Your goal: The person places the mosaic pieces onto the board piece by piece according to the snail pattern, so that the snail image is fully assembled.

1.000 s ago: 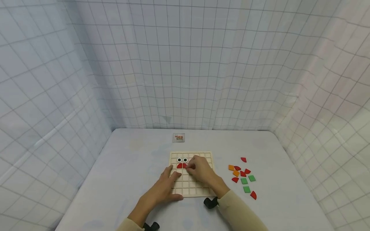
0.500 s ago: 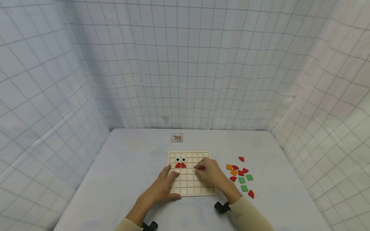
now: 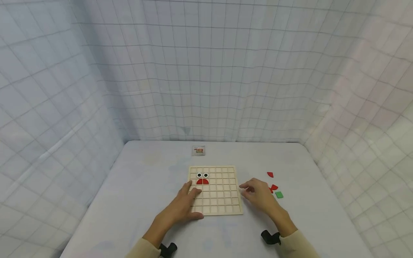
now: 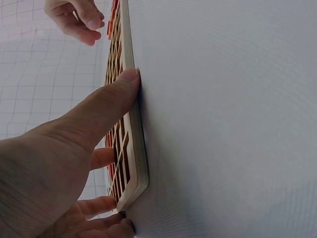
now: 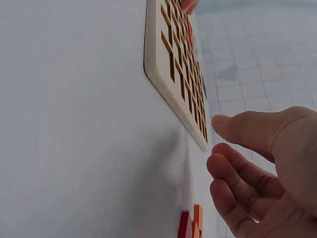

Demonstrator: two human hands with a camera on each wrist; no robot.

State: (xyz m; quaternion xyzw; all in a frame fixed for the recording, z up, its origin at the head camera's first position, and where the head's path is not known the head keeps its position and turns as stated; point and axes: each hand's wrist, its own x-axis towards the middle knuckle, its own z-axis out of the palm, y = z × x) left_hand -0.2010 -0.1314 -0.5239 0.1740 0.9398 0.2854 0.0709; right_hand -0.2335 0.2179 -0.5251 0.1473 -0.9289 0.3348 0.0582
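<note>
Two board (image 3: 222,190) edges touch the left hand (image 3: 180,206), fingers spread; the right hand (image 3: 260,195), fingers loosely parted, empty, has tabletop (image 3: 226,236) room alongside.

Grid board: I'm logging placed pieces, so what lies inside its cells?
Two eye pieces sit side by side, two red quarter-round pieces just below them in the head view. Anything covered by the left hand cannot be seen.

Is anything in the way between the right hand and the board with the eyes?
Nothing visible is in the way. The right hand is just off the right edge of the board. A green square lies on that hand's other side; the left hand touches the board's left.
</note>
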